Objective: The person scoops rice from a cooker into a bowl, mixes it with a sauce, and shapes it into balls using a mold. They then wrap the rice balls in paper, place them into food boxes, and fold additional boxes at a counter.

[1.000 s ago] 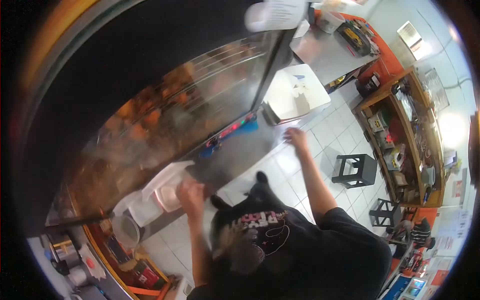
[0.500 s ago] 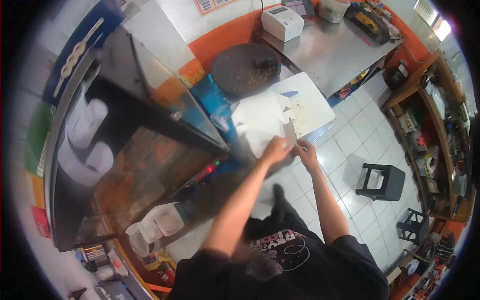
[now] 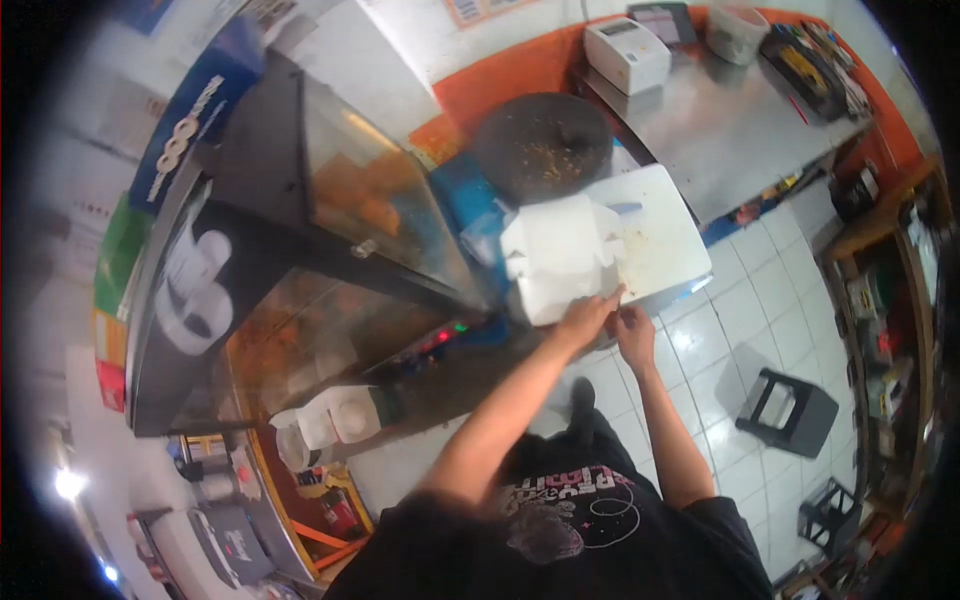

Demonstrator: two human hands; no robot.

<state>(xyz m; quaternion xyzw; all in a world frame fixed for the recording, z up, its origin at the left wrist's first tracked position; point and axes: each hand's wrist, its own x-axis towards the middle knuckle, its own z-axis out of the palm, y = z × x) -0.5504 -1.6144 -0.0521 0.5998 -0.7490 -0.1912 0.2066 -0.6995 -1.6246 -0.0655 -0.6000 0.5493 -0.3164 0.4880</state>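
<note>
A partly folded white cardboard box (image 3: 555, 250) lies open on the work surface in front of me, its flaps and tabs standing up. My left hand (image 3: 588, 320) is at the near right corner of the box, fingers closed on its edge. Close beside it, my right hand (image 3: 636, 335) has its fingers bent in a pinch at the same corner. The small part between the fingertips is hard to make out. Right of the box lies a white cutting board (image 3: 665, 225) with crumbs on it and a blue-handled tool (image 3: 627, 208).
A dark round pan (image 3: 540, 145) with crumbs sits behind the box. On the left stands a glass display cabinet (image 3: 360, 190). A steel table (image 3: 710, 130) holds a white printer (image 3: 628, 55). Black stools (image 3: 790, 412) stand on the tiled floor by wooden shelves.
The camera view has shifted, so the scene sits further right and lower. Both hands stay at the box's corner; the left fingers now reach further along its edge, and the flap there stands differently.
</note>
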